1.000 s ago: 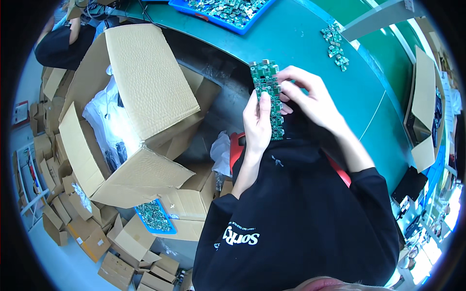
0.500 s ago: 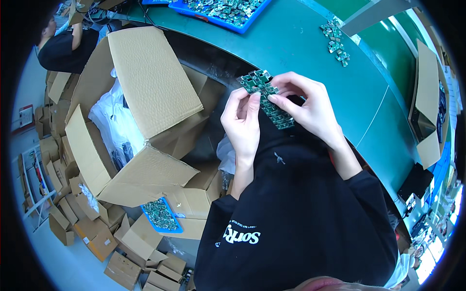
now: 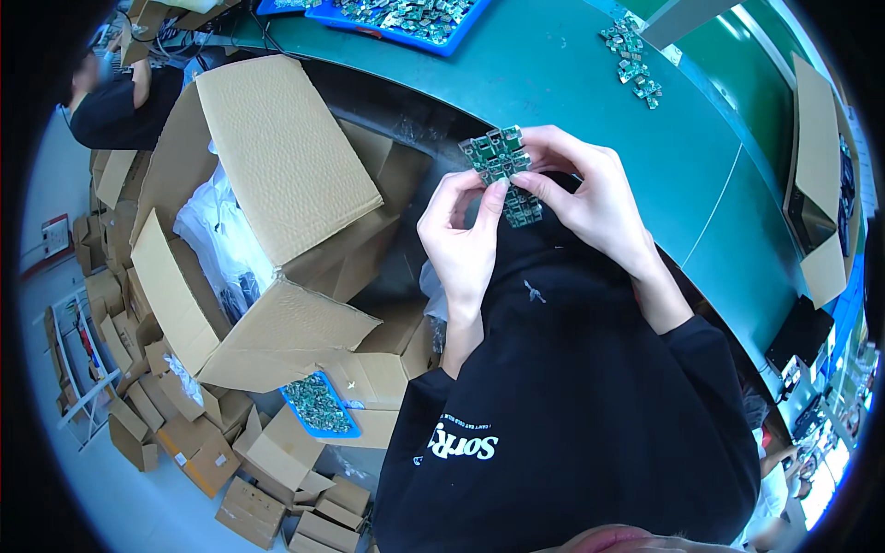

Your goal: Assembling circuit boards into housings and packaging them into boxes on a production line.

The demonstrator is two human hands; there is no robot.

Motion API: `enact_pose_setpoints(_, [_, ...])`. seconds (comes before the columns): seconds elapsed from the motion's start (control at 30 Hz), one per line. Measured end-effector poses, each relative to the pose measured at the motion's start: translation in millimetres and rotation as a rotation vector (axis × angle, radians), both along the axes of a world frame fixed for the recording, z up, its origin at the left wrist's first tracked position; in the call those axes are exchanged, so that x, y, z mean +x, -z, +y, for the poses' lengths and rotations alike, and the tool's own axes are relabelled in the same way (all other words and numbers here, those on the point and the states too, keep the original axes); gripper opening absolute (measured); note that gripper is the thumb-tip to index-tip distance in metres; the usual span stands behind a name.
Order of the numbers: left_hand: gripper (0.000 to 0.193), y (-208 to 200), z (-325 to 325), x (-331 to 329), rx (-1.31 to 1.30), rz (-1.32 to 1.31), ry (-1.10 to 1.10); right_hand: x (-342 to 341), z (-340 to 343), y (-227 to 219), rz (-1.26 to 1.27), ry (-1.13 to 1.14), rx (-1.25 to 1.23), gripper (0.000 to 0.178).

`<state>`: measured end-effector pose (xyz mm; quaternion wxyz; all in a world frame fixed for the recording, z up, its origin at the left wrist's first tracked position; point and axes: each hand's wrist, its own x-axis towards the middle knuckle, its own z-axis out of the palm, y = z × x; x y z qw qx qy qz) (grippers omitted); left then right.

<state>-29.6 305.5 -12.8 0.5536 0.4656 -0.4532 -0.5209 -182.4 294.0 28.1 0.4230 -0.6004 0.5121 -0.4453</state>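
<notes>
Change: your panel of small green circuit boards [image 3: 502, 170] has tipped from upright to slanted, and the bend suggests you are snapping boards apart.
Left hand [image 3: 466, 241]: pinching the panel's lower edge.
Right hand [image 3: 585, 194]: gripping its upper part.
Tabletop [image 3: 572, 88]: green, far; blue tray of boards [image 3: 406, 17], loose boards [image 3: 631, 55].
Floor, left: open cardboard box [image 3: 258, 212], smaller cartons.

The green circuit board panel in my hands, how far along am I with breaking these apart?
Done: loose small boards lie on the green table, and a blue tray holds many more. In hand: left hand and right hand both grip one panel, unsplit. What remains can't be told.
</notes>
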Motion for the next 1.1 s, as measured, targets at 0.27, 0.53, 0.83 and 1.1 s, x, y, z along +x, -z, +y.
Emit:
enact_pose_setpoints(0.27, [0.014, 5.5, 1.6, -10.9, -0.106, -0.144, -0.098, 8.9, 12.0, 6.6, 0.212, 0.163, -0.229, 0.026])
enact_pose_setpoints(0.53, [0.013, 3.4, 2.3, -18.4, -0.113, -0.167, -0.137, 12.1, 15.0, 10.9, 0.208, 0.217, -0.236, 0.021])
enact_pose_setpoints(0.83, [0.011, 3.2, -7.6, -24.4, -0.187, -0.233, -0.226, 24.3, 9.2, 14.4, 0.214, 0.321, -0.309, 0.018])
enact_pose_setpoints(1.1, [0.013, -23.4, -30.6, -26.7, -0.148, -0.068, -0.203, 18.7, -11.1, -3.3, 0.064, 0.330, -0.292, 0.025])
